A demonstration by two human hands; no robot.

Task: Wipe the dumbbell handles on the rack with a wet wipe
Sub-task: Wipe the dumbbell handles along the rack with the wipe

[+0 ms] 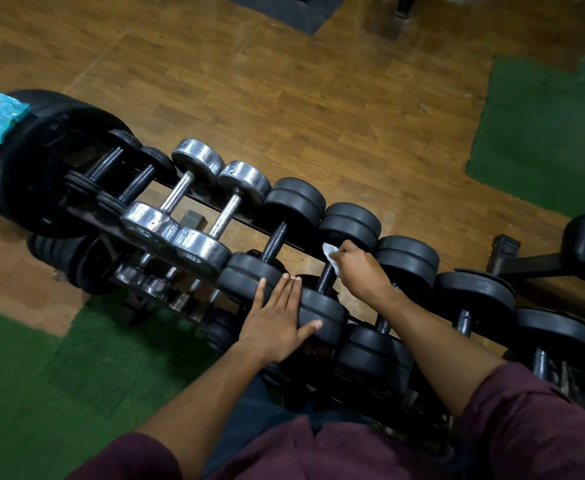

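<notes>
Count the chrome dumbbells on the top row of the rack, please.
2. They lie side by side toward the left end of the top row: the left chrome dumbbell, then the right chrome dumbbell, next to the black ones. Lower tiers hold more chrome pieces, partly hidden.

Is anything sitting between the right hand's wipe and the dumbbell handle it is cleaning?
Nothing visible does. The right hand holds the wipe directly against the black handle, while the left hand rests flat on the near weights.

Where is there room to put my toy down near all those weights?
The wood floor beyond the rack is bare, and so is the green mat on the near left. The rack itself is packed with dumbbells, and both hands are busy there.
</notes>
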